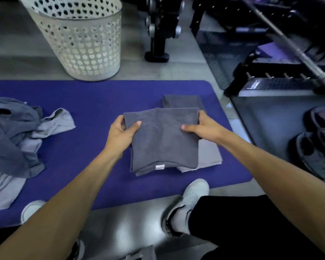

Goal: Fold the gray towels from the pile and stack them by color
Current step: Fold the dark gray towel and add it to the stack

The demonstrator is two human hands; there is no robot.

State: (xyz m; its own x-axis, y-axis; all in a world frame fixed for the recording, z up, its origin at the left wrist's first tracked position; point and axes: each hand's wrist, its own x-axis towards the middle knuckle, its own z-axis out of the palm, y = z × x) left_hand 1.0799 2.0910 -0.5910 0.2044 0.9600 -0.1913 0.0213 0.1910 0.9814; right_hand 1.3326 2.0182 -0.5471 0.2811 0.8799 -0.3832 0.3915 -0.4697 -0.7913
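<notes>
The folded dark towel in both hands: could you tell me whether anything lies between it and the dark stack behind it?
Nothing visible does. The left hand and right hand hold the dark towel partly over a lighter folded towel; only bare mat flanks the dark stack just behind.

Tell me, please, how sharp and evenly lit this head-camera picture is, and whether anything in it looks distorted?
Head view: dim, bluish light; the folded dark gray towel gripped by the left hand and right hand is fairly sharp; the white basket and barbell at the top are blurred; glare patches the floor; wide-angle bending stretches the forearms.
</notes>
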